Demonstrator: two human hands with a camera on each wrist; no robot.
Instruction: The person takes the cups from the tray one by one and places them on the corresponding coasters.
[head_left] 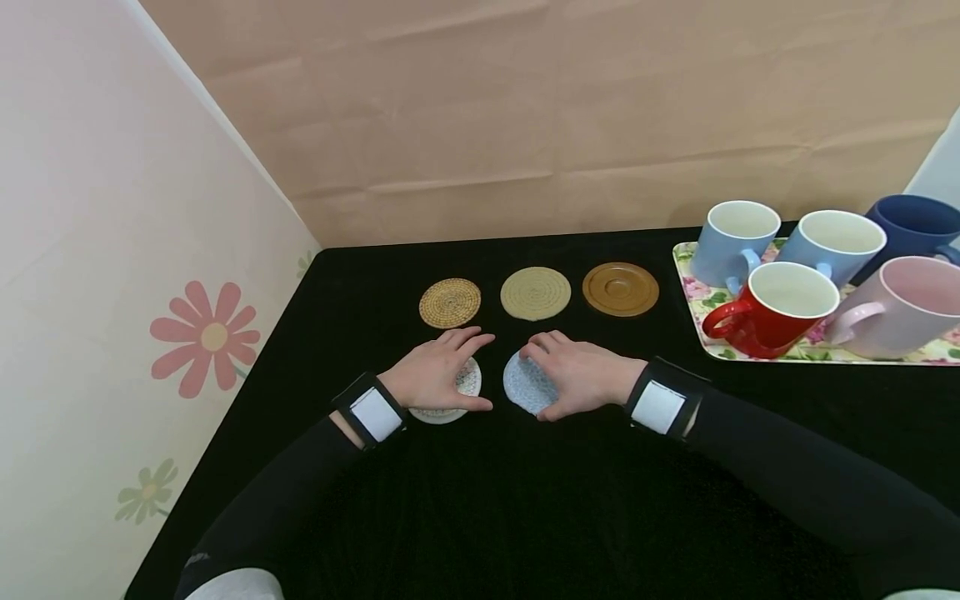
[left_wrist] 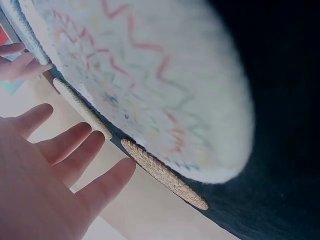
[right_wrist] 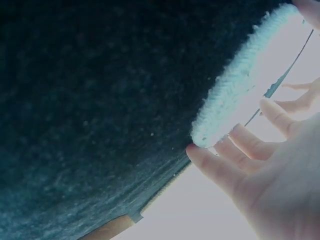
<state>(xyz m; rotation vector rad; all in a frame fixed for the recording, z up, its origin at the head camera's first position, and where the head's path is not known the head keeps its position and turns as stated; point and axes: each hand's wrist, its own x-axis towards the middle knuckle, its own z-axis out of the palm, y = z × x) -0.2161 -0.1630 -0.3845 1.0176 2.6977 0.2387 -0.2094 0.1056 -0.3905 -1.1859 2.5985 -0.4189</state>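
Over a round white coaster (left_wrist: pixel 150 75) with coloured zigzag lines hovers my left hand (head_left: pixel 435 371). Its fingers (left_wrist: pixel 70 145) are extended and hold nothing, as the left wrist view shows. My right hand (head_left: pixel 577 371) spans a round light blue coaster (head_left: pixel 527 383), thumb on the near side and fingers on the far side. In the right wrist view the fingers (right_wrist: pixel 215 165) lie against the rim of this coaster, only slightly bent. Part of each coaster is hidden under the hand in the head view.
Behind the hands lie a woven straw coaster (head_left: pixel 450 302), a beige coaster (head_left: pixel 536 293) and a brown wooden one (head_left: pixel 621 289). On the right, a floral tray (head_left: pixel 693 287) carries several mugs, including a red mug (head_left: pixel 780 312). Black cloth (head_left: pixel 480 508) covers the table.
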